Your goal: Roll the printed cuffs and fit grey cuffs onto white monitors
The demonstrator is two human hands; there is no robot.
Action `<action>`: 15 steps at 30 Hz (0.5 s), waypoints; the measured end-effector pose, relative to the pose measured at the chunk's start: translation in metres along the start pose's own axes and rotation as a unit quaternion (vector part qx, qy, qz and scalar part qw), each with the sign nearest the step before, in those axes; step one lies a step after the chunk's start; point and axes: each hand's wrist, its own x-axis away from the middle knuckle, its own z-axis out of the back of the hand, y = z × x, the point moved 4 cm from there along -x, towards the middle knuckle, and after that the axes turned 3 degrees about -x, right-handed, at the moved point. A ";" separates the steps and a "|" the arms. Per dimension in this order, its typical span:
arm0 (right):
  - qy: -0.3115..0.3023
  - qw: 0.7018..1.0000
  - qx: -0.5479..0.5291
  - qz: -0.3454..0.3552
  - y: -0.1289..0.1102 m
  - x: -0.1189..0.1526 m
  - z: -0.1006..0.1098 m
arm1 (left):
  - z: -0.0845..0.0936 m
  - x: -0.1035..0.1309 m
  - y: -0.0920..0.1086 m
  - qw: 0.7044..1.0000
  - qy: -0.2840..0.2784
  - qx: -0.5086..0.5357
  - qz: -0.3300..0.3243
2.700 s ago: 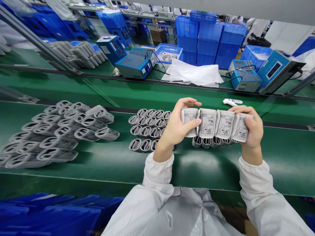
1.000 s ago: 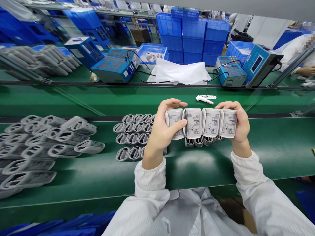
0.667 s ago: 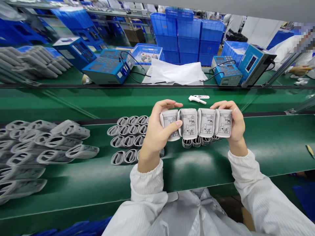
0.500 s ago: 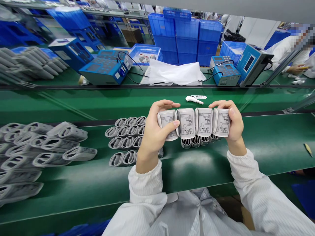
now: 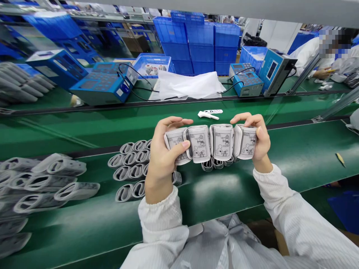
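Several rolled grey cuffs [image 5: 198,144] with printed drawings stand side by side in a row between my two hands, held above the green work surface. My left hand [image 5: 165,149] grips the left end of the row, its thumb across the front of the cuffs. At the right end, my right hand [image 5: 259,138] pinches the last cuff [image 5: 248,142], with its index finger raised over the top. Behind and below the held row, more small rolled cuffs [image 5: 217,163] stand on the surface.
Rolled cuffs [image 5: 130,170] stand in rows left of my left hand, with larger rolls [image 5: 53,183] farther left. Beyond are a white plastic piece [image 5: 208,115], blue devices [image 5: 105,82], a white sheet [image 5: 190,85] and blue crates [image 5: 200,46]. A person's hand [image 5: 322,73] shows at upper right.
The held row appears slightly farther left and its cuffs look more spread, with wider gaps. The whole view has shifted. Both hands keep their hold.
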 end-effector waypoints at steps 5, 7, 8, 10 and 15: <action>-0.002 1.000 0.001 0.010 0.002 0.002 0.001 | 0.001 0.000 -0.001 1.000 -0.004 -0.018 -0.010; 0.001 1.000 0.021 0.009 0.002 0.002 0.003 | 0.001 0.000 -0.002 1.000 -0.003 -0.023 -0.013; 0.001 1.000 0.029 0.010 0.003 0.002 0.003 | 0.001 0.000 -0.002 1.000 -0.003 -0.023 -0.014; -0.001 0.999 0.040 0.013 0.003 0.002 0.003 | 0.001 0.000 -0.004 1.000 0.000 -0.023 -0.011; -0.006 0.998 0.046 0.034 0.001 0.002 0.002 | 0.001 -0.001 -0.007 1.000 0.007 -0.006 0.011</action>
